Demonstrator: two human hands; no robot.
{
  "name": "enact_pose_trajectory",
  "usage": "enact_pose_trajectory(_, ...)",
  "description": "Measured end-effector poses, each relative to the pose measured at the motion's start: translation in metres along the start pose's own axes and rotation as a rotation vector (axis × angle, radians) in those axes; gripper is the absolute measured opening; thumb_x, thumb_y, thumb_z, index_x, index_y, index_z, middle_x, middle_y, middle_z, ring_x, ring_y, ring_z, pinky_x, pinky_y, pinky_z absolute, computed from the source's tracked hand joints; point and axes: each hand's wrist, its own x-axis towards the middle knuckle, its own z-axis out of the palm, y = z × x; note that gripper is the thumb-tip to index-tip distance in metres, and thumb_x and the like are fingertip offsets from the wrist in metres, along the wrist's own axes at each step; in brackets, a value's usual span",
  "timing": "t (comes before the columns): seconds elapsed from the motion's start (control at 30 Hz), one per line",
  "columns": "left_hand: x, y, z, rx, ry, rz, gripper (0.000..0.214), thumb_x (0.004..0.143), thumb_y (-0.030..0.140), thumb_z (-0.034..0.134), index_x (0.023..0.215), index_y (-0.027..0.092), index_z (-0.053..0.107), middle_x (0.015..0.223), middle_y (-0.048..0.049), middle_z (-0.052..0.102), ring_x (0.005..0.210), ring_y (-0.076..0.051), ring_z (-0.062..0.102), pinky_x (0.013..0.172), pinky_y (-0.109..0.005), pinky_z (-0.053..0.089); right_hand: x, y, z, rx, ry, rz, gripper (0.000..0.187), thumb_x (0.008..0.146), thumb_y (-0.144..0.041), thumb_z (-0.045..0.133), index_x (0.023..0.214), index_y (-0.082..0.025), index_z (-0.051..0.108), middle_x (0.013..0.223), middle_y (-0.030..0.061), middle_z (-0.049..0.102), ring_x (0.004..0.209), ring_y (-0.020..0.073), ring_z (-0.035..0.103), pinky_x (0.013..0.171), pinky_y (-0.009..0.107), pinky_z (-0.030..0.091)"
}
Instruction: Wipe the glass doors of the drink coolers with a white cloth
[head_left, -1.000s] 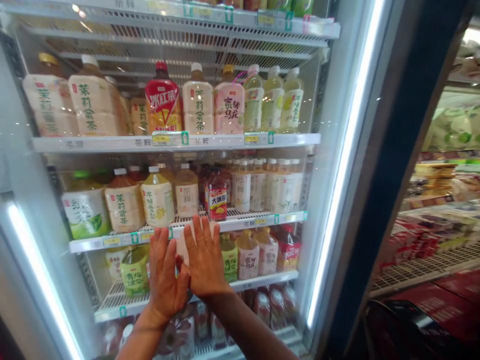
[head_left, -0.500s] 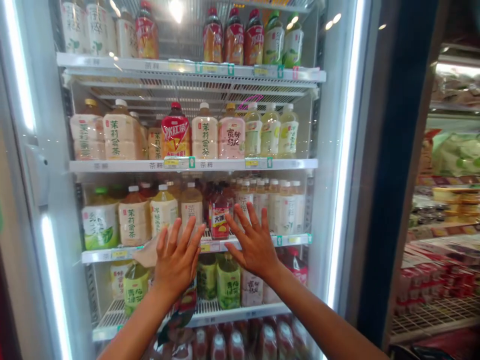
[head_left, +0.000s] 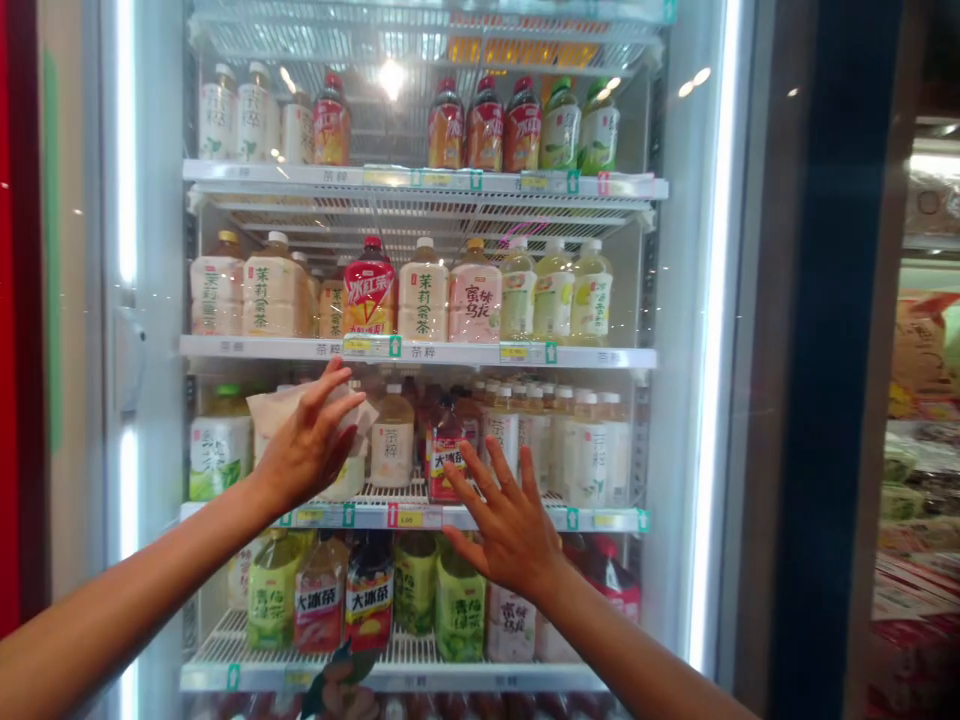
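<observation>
Two bare hands are up in front of a lit fridge [head_left: 752, 300], well apart. The left hand [head_left: 304, 465] is half curled over a pale cloth [head_left: 271, 408] whose edges show on both sides of the fingers; whether it pinches the cloth or only presses it, I cannot tell. The cloth is level with the third row of bottles from the top, partly hiding some of them. Just left of it stands a green-capped bottle [head_left: 220, 450].

The right hand [head_left: 514, 530] is spread wide, fingers fanned, holding nothing. Its index fingertip overlaps a red-labelled bottle [head_left: 441, 455]; contact with the glass [head_left: 392, 80] cannot be judged. To its upper right, white-capped bottles [head_left: 589, 460] stand close together. Between the hands are a pale tea bottle [head_left: 392, 440] and, on the shelf edge below, a yellow price tag [head_left: 416, 517]. Lower left of the right hand, two dark bottles stand side by side.
</observation>
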Motion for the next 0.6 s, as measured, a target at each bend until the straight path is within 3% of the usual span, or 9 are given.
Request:
enact_pose_trajectory(0.1,0.008,-0.005,0.003,0.048,0.043,-0.066,0.073,0.097,0.014,0.053,0.161,0.026,0.019,0.162,-0.0135,0.039,0.158,-0.025,0.026,0.126,-0.052,0.035,0.0,0.0,0.001,0.009,0.012,-0.004,0.081,0.096,-0.055,0.057,0.163,-0.019,0.028,0.171,0.0085,0.022,0.16,0.0368,0.008,0.129,0.065,0.002)
enact_pose_trajectory(0.17,-0.011,0.011,0.004,0.078,-0.027,-0.02,0.069,0.099,0.016,0.051,0.161,0.018,0.022,0.158,-0.0167,0.045,0.159,-0.026,0.024,0.128,-0.053,0.03,0.0,-0.001,0.002,0.006,0.01,-0.003,0.082,0.095,-0.055,0.058,0.163,-0.019,0.027,0.17,0.009,0.023,0.16,0.0367,0.008,0.128,0.066,0.004)
enact_pose_trajectory(0.27,-0.044,0.03,-0.003,0.067,-0.162,0.116,0.065,0.1,0.025,0.05,0.16,0.013,0.028,0.158,-0.0137,0.049,0.158,-0.022,0.025,0.128,-0.041,0.029,0.0,-0.001,0.001,0.005,-0.004,0.002,0.084,0.095,-0.055,0.059,0.163,-0.02,0.026,0.17,0.0094,0.024,0.16,0.0372,0.008,0.128,0.067,0.007)
enact_pose_trajectory(0.33,-0.046,0.02,-0.014,0.044,-0.303,0.267,0.063,0.101,0.028,0.047,0.16,0.017,0.029,0.159,-0.0065,0.049,0.156,-0.017,0.028,0.129,-0.036,0.025,-0.001,-0.001,0.001,0.006,-0.012,0.003,0.084,0.095,-0.054,0.059,0.163,-0.02,0.026,0.17,0.0095,0.024,0.16,0.0375,0.008,0.128,0.067,0.007)
enact_pose_trajectory(0.43,-0.017,-0.019,-0.029,0.054,-0.467,0.427,0.065,0.101,0.036,0.048,0.162,0.034,0.024,0.165,0.0043,0.038,0.158,-0.016,0.025,0.134,-0.043,0.008,-0.001,-0.001,0.0,0.006,0.001,-0.004,0.083,0.095,-0.053,0.059,0.163,-0.019,0.027,0.17,0.0098,0.025,0.16,0.0378,0.009,0.128,0.067,0.006)
enact_pose_trajectory(0.5,0.004,-0.04,-0.032,0.128,-0.41,0.296,0.072,0.099,0.048,0.053,0.162,0.043,0.017,0.17,0.0059,0.028,0.16,-0.022,0.018,0.133,-0.054,0.001,-0.001,-0.001,0.0,0.004,0.011,-0.006,0.083,0.095,-0.053,0.058,0.163,-0.018,0.027,0.17,0.0099,0.025,0.16,0.0379,0.009,0.128,0.067,0.006)
enact_pose_trajectory(0.6,0.005,-0.035,-0.025,0.25,-0.219,-0.008,0.085,0.097,0.052,0.054,0.164,0.035,0.006,0.174,-0.0036,0.013,0.161,-0.03,0.005,0.13,-0.063,-0.001,0.0,-0.002,-0.001,0.001,0.004,-0.009,0.084,0.095,-0.052,0.058,0.164,-0.019,0.024,0.171,0.0102,0.022,0.16,0.0385,0.01,0.127,0.069,0.007)
